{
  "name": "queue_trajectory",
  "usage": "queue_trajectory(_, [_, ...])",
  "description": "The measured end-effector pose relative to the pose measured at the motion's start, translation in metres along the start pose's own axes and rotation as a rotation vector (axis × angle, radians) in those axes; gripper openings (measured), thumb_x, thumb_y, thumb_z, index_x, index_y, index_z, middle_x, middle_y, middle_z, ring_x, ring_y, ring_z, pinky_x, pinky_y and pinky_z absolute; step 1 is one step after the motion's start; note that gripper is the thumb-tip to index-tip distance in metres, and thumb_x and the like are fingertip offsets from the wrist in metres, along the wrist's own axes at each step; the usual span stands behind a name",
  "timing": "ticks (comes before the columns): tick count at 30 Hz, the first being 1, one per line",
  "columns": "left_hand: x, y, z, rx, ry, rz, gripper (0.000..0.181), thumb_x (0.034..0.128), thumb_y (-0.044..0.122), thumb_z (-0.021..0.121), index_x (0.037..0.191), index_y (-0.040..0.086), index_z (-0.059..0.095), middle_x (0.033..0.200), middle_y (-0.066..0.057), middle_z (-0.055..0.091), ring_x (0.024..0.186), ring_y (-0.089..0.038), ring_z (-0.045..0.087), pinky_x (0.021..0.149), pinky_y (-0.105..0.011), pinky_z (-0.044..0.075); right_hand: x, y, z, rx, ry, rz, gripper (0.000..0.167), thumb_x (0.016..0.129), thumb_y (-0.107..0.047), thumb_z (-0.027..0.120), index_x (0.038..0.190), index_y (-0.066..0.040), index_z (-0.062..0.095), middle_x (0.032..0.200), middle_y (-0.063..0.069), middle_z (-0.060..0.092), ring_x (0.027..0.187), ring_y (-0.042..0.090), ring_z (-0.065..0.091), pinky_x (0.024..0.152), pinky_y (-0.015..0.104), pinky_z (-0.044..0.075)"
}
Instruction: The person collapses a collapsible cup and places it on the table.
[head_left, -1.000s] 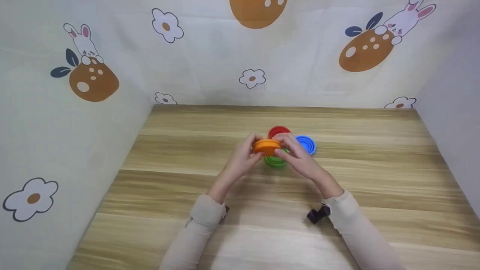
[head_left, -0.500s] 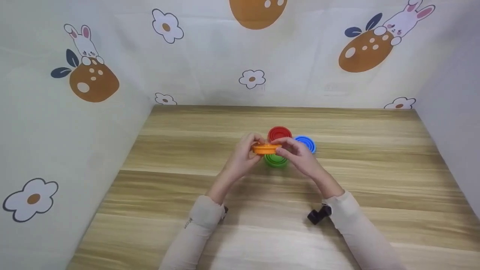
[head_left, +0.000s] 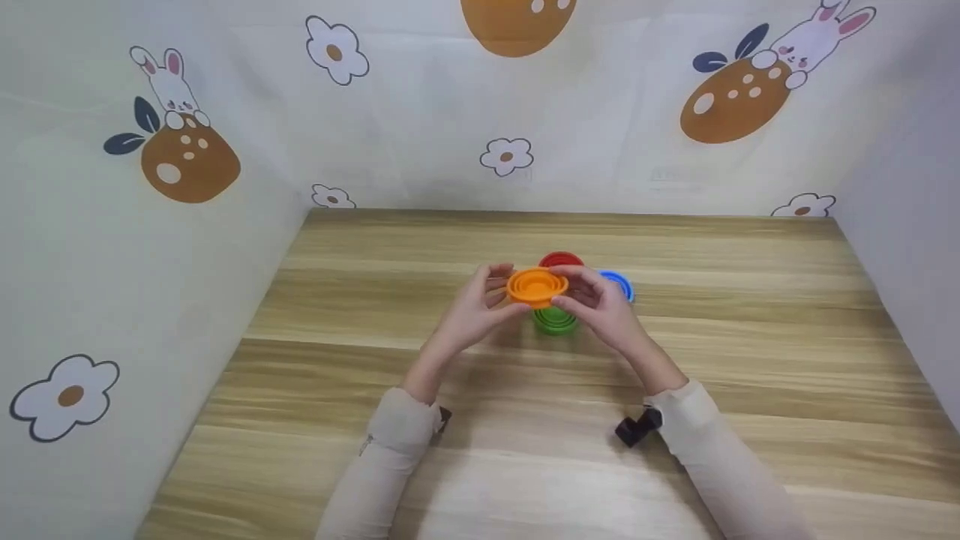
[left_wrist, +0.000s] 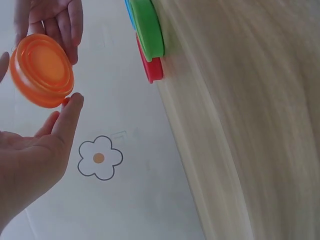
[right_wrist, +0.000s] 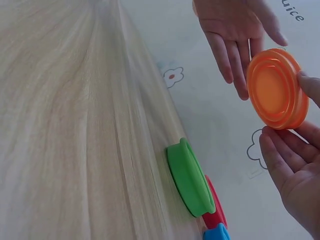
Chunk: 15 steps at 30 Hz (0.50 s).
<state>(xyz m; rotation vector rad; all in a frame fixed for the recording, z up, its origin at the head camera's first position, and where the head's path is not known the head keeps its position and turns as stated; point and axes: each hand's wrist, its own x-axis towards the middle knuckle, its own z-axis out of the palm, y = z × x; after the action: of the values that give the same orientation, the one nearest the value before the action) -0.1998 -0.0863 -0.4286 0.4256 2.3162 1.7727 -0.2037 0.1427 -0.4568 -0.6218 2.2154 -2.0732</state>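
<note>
An orange collapsible cup (head_left: 538, 286), folded into flat concentric rings, is held above the table. My right hand (head_left: 600, 300) pinches its right edge; the right wrist view shows the thumb on the outer side and fingers below. My left hand (head_left: 474, 306) is at the left edge with fingers extended and spread; whether a fingertip touches the rim I cannot tell. Below the orange one is a green collapsible cup (head_left: 556, 321), flattened on the table. A red one (head_left: 561, 259) stands behind, partly covered, and a blue one (head_left: 618, 285) sits to the right, partly behind my right hand.
The wood-grain table (head_left: 337, 300) meets a pale patterned wall covering (head_left: 412, 142) at the back, and pale walls rise on both sides. A black wrist camera (head_left: 637, 427) sticks out from the right sleeve.
The orange cup has tilted from edge-on so its ringed face shows. The left fingers have straightened and drawn off its left side, while the right hand keeps its grip.
</note>
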Motion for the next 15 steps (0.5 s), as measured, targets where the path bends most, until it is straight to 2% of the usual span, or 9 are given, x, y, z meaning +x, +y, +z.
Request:
queue_trajectory(6, [0.003,-0.005,-0.006,0.009,0.023,0.015,0.068,0.0878,0.014,0.076,0.144,0.000,0.040,0.150,-0.018,0.045,0.140,-0.030,0.047,0.118,-0.041,0.039,0.006,0.003,0.002,-0.034,-0.023,0.033,0.057,0.091,-0.018,0.072,0.142,-0.004,0.050,0.142,0.009,0.058,0.130,0.023,0.058,0.109,0.026,0.048])
queue_trajectory(11, [0.006,-0.007,-0.010,0.042,0.033,0.012,0.066,0.0883,0.006,0.073,0.145,-0.002,0.039,0.151,-0.019,0.044,0.141,-0.032,0.045,0.119,-0.041,0.038,0.012,0.009,0.005,-0.078,-0.037,0.057,0.063,0.088,-0.018,0.075,0.144,-0.004,0.049,0.145,0.012,0.056,0.135,0.027,0.054,0.115,0.039,0.043])
queue_trajectory(15, [0.011,-0.011,-0.012,0.105,0.036,0.009,0.063,0.0883,0.000,0.071,0.144,-0.001,0.041,0.150,-0.019,0.045,0.142,-0.032,0.045,0.119,-0.041,0.037,0.018,0.016,0.007,-0.124,-0.046,0.075,0.065,0.087,-0.018,0.077,0.144,-0.005,0.049,0.145,0.013,0.056,0.137,0.028,0.052,0.117,0.043,0.040])
